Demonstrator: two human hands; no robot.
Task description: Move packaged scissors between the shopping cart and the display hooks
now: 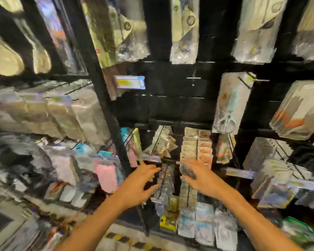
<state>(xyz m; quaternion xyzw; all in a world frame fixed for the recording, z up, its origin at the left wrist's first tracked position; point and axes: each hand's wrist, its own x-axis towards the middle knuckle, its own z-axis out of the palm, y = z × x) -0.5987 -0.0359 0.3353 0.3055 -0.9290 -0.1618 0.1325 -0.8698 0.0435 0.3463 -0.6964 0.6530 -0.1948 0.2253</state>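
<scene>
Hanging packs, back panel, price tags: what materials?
Teal scissors pack: clear glossy plastic over card, going by the glare. Back panel: black, slatted, likely painted metal or board. Price tag: glossy plastic holder, probably with a paper insert. Blur limits certainty.

Glossy clear plastic packets (164,185) hang on a matt black panel (170,107).

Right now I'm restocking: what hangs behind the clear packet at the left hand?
Behind the clear plastic packet by the left hand, more blurred packets hang on the black slatted display wall. Its hook is covered.
</scene>
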